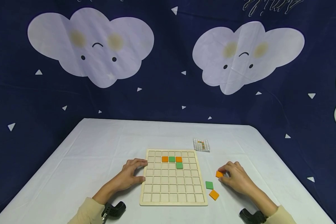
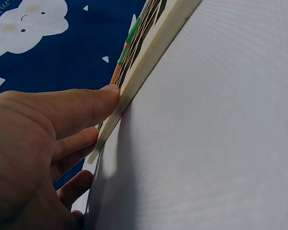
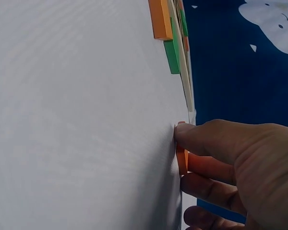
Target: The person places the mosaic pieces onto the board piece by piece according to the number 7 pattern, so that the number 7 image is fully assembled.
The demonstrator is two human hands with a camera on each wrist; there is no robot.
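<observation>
A wooden grid board (image 1: 162, 197) lies flat on the table. Along its upper part sit an orange tile (image 1: 165, 159), a green tile (image 1: 172, 159) and another orange tile (image 1: 179, 159) in a row, with a second green tile (image 1: 179, 165) directly below the right one. My left hand (image 1: 128, 175) rests against the board's left edge, thumb and fingers spread apart. To the right of the board, my right hand (image 1: 238, 178) pinches a loose orange tile (image 3: 182, 160) between thumb and fingers, at the tabletop. Nearer the board lie a loose green tile (image 1: 209, 185) and an orange tile (image 1: 214, 194).
A small printed card (image 1: 201, 145) with a coloured grid pattern lies past the board's upper right corner. White cloth covers the table (image 1: 100, 140). Behind it hangs a dark blue cloth (image 1: 168, 62) with clouds and triangles.
</observation>
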